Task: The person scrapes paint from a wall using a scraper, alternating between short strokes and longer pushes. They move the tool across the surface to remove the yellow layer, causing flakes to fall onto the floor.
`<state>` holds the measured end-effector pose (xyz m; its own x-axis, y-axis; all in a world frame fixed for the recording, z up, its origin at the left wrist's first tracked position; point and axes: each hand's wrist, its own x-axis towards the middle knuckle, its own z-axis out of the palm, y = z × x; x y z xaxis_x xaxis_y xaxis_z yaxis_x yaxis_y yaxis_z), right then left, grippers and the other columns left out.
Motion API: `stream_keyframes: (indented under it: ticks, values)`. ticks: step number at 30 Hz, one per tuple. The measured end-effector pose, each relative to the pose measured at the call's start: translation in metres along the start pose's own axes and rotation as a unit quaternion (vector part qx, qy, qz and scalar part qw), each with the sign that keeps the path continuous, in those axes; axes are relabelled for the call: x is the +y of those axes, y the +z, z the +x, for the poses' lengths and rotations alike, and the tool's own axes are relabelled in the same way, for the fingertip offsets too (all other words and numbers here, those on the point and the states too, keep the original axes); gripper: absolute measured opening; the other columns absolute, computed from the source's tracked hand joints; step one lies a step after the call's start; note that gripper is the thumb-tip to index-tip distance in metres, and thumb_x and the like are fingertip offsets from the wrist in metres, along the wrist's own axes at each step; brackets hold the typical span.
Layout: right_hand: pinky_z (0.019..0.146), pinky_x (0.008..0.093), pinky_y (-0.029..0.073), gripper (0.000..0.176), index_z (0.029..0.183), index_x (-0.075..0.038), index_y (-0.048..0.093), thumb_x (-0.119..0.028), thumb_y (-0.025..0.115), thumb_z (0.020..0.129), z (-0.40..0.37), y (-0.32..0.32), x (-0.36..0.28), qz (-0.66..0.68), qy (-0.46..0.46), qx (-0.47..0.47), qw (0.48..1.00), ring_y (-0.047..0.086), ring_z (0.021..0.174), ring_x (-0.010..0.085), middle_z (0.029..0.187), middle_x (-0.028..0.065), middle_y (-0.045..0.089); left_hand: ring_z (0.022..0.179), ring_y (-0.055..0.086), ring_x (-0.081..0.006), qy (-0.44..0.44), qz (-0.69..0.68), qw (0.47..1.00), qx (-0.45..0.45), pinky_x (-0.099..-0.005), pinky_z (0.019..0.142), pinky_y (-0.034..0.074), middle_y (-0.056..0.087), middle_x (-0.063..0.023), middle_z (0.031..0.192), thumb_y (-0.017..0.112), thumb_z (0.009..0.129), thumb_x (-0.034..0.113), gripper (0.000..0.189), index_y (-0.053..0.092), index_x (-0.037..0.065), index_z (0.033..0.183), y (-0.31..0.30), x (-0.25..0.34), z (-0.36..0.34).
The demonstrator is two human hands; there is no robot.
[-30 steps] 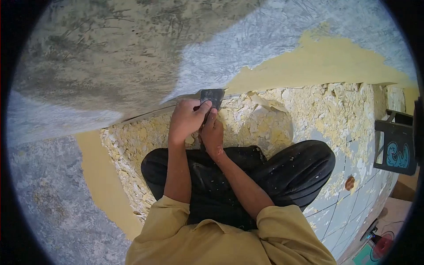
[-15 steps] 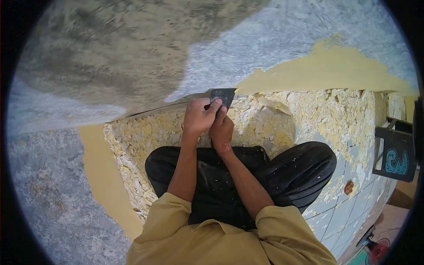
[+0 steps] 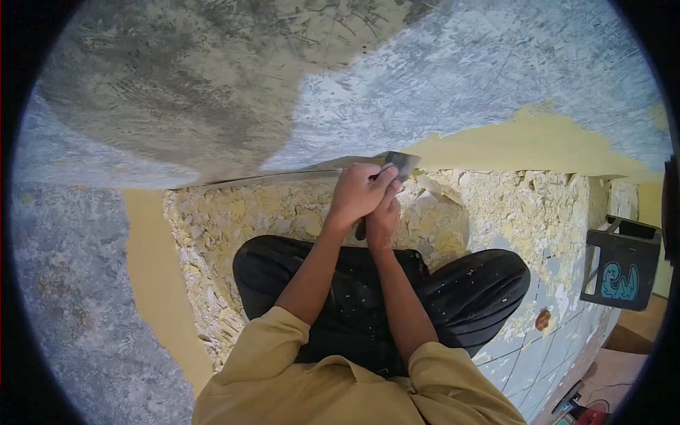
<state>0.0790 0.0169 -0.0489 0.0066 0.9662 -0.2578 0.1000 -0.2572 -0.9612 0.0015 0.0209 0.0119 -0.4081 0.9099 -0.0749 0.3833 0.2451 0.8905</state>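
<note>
A scraper with a flat dark blade is pressed against the foot of the wall, at the left end of a yellow paint patch. My right hand is wrapped round its handle, whose dark end shows below the fingers. My left hand closes over the tool nearer the blade, its thumb lying towards the metal. To the left of the blade, the wall is scraped down to a mottled grey-white surface.
Broken yellow and white paint flakes cover the tiled floor around my crossed legs. A dark stool with a blue mark stands at the right. Another yellow strip remains on the left wall. A red object lies at the lower right.
Both hands and the scraper have moved right along the base of the wall, and the blade now overlaps the patch's left edge. The view has shifted slightly.
</note>
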Motion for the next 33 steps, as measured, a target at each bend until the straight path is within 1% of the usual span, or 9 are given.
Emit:
stream_keyframes:
  ticks: [3, 5, 9, 11, 14, 18, 27, 29, 33]
  values:
    - [0.052, 0.0373, 0.043, 0.055, 0.090, 0.003, 0.057, -0.047, 0.034, 0.098, -0.021, 0.008, 0.000, -0.025, 0.077, -0.111, 0.991, 0.060, 0.059, 0.0232, 0.066, 0.0126, 0.061, 0.064, 0.060, -0.0390, -0.036, 0.068, 0.997, -0.029, -0.0420, 0.060, 0.047, 0.059, -0.0224, 0.065, 0.057, 0.084, 0.036, 0.040, 0.065, -0.002, 0.073, -0.025, -0.011, -0.006]
    - [0.049, 0.0305, 0.040, 0.043, 0.098, -0.006, 0.055, -0.045, 0.037, 0.098, -0.024, 0.011, 0.008, 0.131, 0.231, -0.232, 0.936, 0.053, 0.056, 0.0141, 0.068, 0.0039, 0.057, 0.066, 0.060, -0.0396, -0.050, 0.082, 0.994, -0.044, -0.0430, 0.062, 0.047, 0.059, -0.0231, 0.067, 0.057, 0.084, 0.035, 0.040, 0.065, -0.002, 0.074, -0.030, -0.011, -0.005]
    - [0.047, 0.0242, 0.035, 0.034, 0.104, -0.013, 0.052, -0.044, 0.040, 0.097, -0.030, 0.015, 0.021, 0.335, 0.282, -0.228, 0.870, 0.046, 0.055, 0.0074, 0.071, -0.0020, 0.053, 0.075, 0.059, -0.0419, -0.071, 0.131, 0.987, -0.064, -0.0467, 0.067, 0.046, 0.060, -0.0243, 0.075, 0.056, 0.085, 0.032, 0.035, 0.065, -0.001, 0.077, -0.016, -0.011, -0.005]
    - [0.043, 0.0258, 0.033, 0.048, 0.093, -0.013, 0.052, -0.055, 0.031, 0.096, -0.027, 0.012, 0.021, 0.366, 0.320, -0.224, 0.844, 0.041, 0.052, 0.0094, 0.063, -0.0024, 0.044, 0.073, 0.060, -0.0399, -0.058, 0.133, 0.988, -0.061, -0.0452, 0.066, 0.045, 0.060, -0.0228, 0.074, 0.055, 0.086, 0.033, 0.036, 0.064, -0.001, 0.079, -0.011, -0.012, -0.007]
    - [0.043, 0.0249, 0.033, 0.048, 0.097, -0.014, 0.051, -0.057, 0.030, 0.096, -0.028, 0.006, 0.012, 0.380, 0.300, -0.267, 0.833, 0.040, 0.051, 0.0088, 0.064, -0.0030, 0.044, 0.073, 0.060, -0.0384, -0.040, 0.124, 0.990, -0.063, -0.0437, 0.065, 0.045, 0.061, -0.0213, 0.074, 0.053, 0.087, 0.033, 0.036, 0.064, -0.001, 0.083, -0.013, -0.011, -0.009]
    - [0.042, 0.0251, 0.033, 0.049, 0.098, -0.014, 0.051, -0.058, 0.030, 0.095, -0.029, 0.009, 0.010, 0.388, 0.344, -0.235, 0.822, 0.039, 0.050, 0.0086, 0.064, -0.0033, 0.045, 0.077, 0.061, -0.0384, -0.052, 0.139, 0.988, -0.051, -0.0436, 0.068, 0.046, 0.063, -0.0207, 0.081, 0.052, 0.087, 0.029, 0.032, 0.064, 0.000, 0.087, -0.007, -0.015, -0.008]
    - [0.044, 0.0231, 0.035, 0.038, 0.106, -0.015, 0.052, -0.049, 0.038, 0.096, -0.021, 0.005, 0.021, 0.309, 0.315, -0.227, 0.868, 0.046, 0.055, 0.0064, 0.076, -0.0039, 0.052, 0.075, 0.061, -0.0384, -0.008, 0.145, 0.989, -0.034, -0.0423, 0.069, 0.046, 0.064, -0.0191, 0.077, 0.053, 0.086, 0.026, 0.028, 0.066, 0.001, 0.084, -0.003, -0.014, -0.007]
    - [0.039, 0.0253, 0.034, 0.057, 0.089, -0.010, 0.054, -0.060, 0.028, 0.094, -0.021, 0.008, 0.022, 0.301, 0.289, -0.210, 0.884, 0.044, 0.047, 0.0092, 0.061, -0.0015, 0.047, 0.079, 0.059, -0.0398, -0.026, 0.144, 0.988, -0.043, -0.0439, 0.075, 0.045, 0.063, -0.0209, 0.081, 0.053, 0.086, 0.025, 0.028, 0.066, 0.000, 0.084, -0.003, -0.009, -0.007]
    - [0.038, 0.0258, 0.034, 0.056, 0.088, -0.010, 0.054, -0.060, 0.028, 0.095, -0.022, 0.011, 0.012, 0.312, 0.295, -0.189, 0.883, 0.043, 0.045, 0.0096, 0.059, -0.0015, 0.046, 0.084, 0.058, -0.0413, -0.021, 0.145, 0.988, -0.045, -0.0453, 0.082, 0.044, 0.063, -0.0234, 0.085, 0.052, 0.086, 0.025, 0.029, 0.066, -0.001, 0.085, -0.003, -0.009, -0.007]
